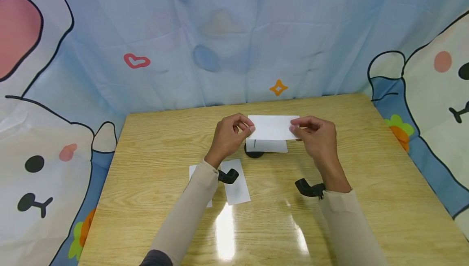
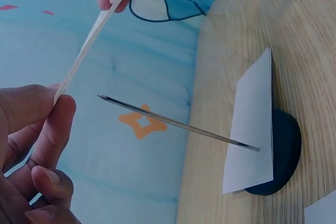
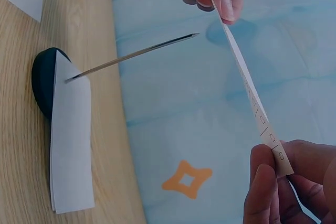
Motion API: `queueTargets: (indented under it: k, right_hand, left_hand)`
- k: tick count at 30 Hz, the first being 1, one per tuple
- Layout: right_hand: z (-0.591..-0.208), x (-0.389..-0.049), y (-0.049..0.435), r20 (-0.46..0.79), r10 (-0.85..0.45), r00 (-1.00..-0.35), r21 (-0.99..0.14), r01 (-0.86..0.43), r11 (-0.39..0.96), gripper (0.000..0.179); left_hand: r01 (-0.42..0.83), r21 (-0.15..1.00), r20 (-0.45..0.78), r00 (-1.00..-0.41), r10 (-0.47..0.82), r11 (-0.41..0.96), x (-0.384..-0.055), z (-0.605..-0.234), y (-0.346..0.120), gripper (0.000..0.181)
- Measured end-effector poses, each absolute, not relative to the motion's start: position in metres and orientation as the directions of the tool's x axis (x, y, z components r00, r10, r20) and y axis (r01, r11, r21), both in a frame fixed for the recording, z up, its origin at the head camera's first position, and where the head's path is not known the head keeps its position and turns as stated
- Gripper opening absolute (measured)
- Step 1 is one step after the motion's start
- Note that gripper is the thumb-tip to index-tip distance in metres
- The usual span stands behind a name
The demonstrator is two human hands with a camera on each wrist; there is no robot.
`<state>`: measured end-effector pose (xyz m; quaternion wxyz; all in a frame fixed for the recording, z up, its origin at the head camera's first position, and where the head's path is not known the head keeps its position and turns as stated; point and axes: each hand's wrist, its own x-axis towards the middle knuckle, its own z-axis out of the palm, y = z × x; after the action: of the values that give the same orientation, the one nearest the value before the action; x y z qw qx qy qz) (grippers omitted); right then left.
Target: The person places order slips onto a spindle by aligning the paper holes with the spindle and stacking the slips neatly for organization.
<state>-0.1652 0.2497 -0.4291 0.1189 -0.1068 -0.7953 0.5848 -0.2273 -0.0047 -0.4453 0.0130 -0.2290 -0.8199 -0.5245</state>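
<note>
Both hands hold a white paper slip (image 1: 274,127) stretched level between them. Thumb and fingers of the left hand (image 1: 232,138) pinch its left end. At the other end, the right hand (image 1: 316,138) pinches it the same way. The right wrist view shows printed marks on the slip's underside. Below it stands a bill spike: a thin metal spike (image 2: 178,124) on a round black base (image 2: 289,156). Pierced paper slips (image 2: 249,124) lie low on the spike. The pointed tip is apart from the held slip.
Loose white slips lie on the wooden table (image 1: 366,176) by the left forearm: one paper slip (image 1: 239,186) in plain sight, another paper slip (image 1: 192,170) partly under the sleeve. A printed curtain (image 1: 227,34) hangs behind the table. Each wrist carries a black camera mount.
</note>
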Motion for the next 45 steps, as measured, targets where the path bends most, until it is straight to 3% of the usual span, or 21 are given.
queueTargets:
  k: [30,39,45]
  right_hand:
    - [-0.445,-0.184,0.252,0.033,0.304,-0.952,-0.949,0.066,0.307,0.023]
    - [-0.453,-0.185,0.253,0.07,0.277,-0.958,-0.948,0.022,0.317,0.023]
    - [-0.458,-0.185,0.253,0.058,0.265,-0.962,-0.949,0.029,0.315,0.023]
  left_hand:
    - [0.339,0.863,0.221,-0.92,0.324,0.374,-0.238,-0.457,0.0,0.007]
    - [0.34,0.865,0.219,-0.918,0.331,0.368,-0.239,-0.458,0.0,0.005]
    - [0.34,0.839,0.208,-0.922,0.327,0.426,-0.239,-0.458,0.0,0.006]
